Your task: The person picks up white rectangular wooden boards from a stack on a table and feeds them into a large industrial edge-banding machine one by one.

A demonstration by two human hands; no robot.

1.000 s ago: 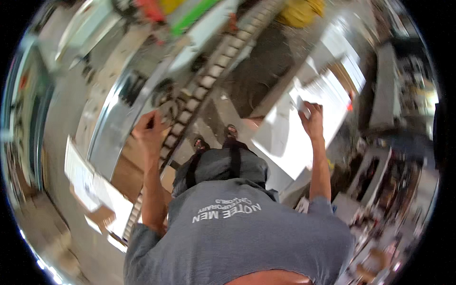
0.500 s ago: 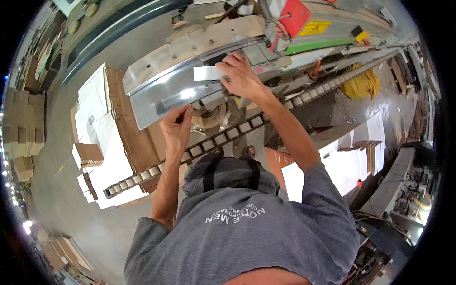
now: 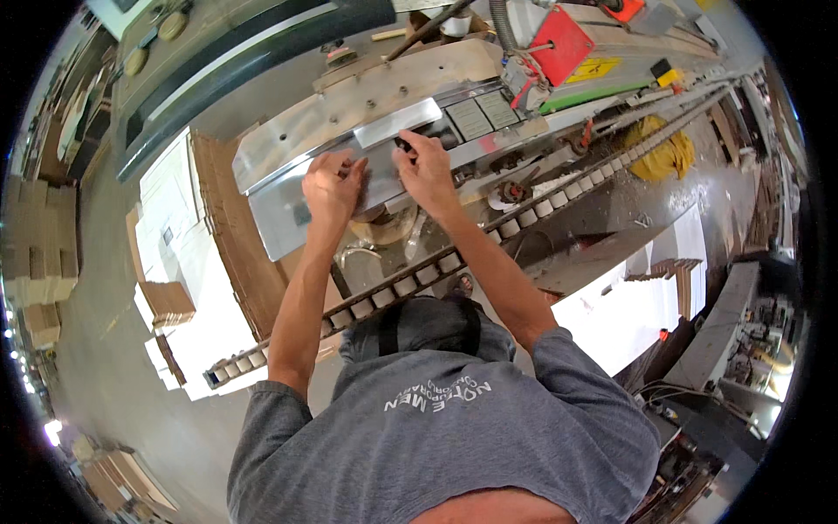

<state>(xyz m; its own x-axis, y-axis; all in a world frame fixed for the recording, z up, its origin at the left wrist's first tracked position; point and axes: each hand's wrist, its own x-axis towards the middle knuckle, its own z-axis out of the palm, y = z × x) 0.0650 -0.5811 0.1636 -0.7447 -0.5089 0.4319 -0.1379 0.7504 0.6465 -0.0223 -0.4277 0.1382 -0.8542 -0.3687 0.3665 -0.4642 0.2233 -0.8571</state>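
Note:
A shiny metal plate (image 3: 284,218) forms the working surface of a machine before me. Over its middle is my left hand (image 3: 334,188), fingers bent and drawn together; whatever they hold is hidden. To its right, my right hand (image 3: 425,173) has thumb and forefinger pinched at a small dark spot that I cannot make out. Just beyond the right fingertips, a pale rectangular strip (image 3: 397,123) lies at a slant along the plate's far edge. Right of the strip are two grey rectangular panels (image 3: 483,116) set in the machine.
A roller rail (image 3: 406,286) crosses between my body and the machine. Stacked cardboard sheets (image 3: 229,236) stand on the left, more white sheets (image 3: 642,279) at the right. A red plate (image 3: 560,45) rises at the back right. A yellow bundle (image 3: 661,155) lies beyond the rail.
My right hand has drawn back from the pale strip, which now lies farther up and right by the far edge. The left hand has moved up over the plate.

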